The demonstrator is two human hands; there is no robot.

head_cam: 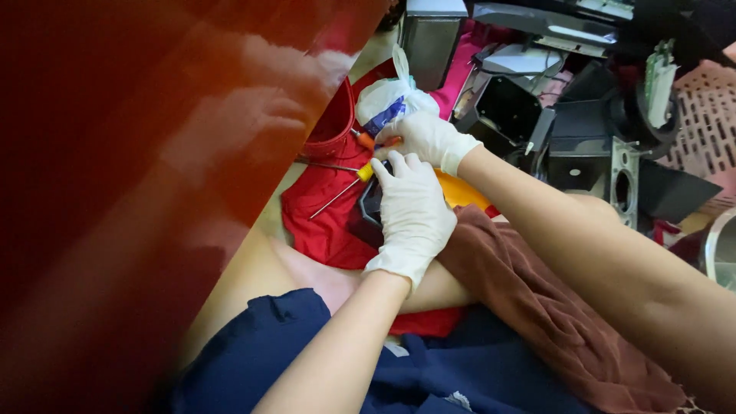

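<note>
We look down from our head, close over our gloved hands [414, 180], facing forward across our lap.

Two gloved hands [414, 207], two screwdrivers [360, 175], one brown cloth [552, 307]

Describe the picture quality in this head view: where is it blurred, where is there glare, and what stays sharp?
Head view: a glossy red panel fills the left side, blurred and out of focus, with pale hazy reflections on it; the gloved left hand and right hand are fairly sharp in soft, even light; the black parts at upper right are dark and shadowed.
</note>
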